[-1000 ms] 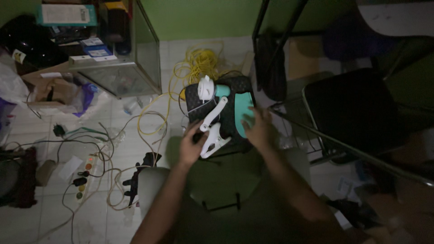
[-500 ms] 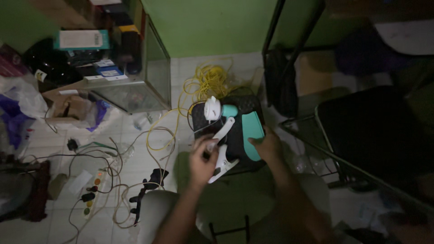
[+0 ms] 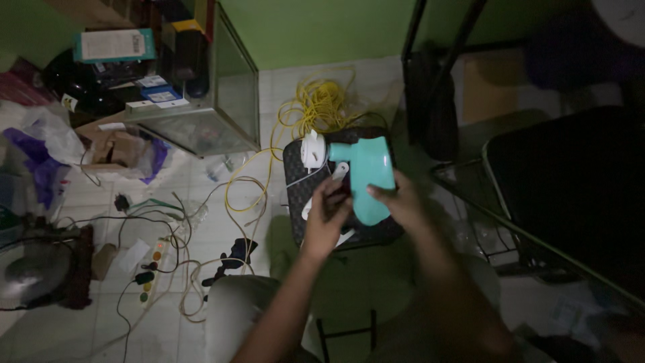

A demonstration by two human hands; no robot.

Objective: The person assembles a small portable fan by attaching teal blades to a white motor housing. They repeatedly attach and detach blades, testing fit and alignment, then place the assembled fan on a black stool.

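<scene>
Teal plastic device (image 3: pixel 366 178) gripped by both hands' fingers, over dark stool (image 3: pixel 295 168), cables (image 3: pixel 316 107) beyond.

Lower part of teal device (image 3: pixel 366 178) covered by right hand (image 3: pixel 403 205); grip not resolved. Small white part under left hand (image 3: pixel 326 218) mostly hidden, kind indeterminate. Dark pad (image 3: pixel 295 175) beneath largely masked by device and hands. Right half of frame too dark: black chair (image 3: pixel 571 188) without detail. Fan (image 3: pixel 33 272) cut by left edge. Forearms lost at bottom edge.
</scene>
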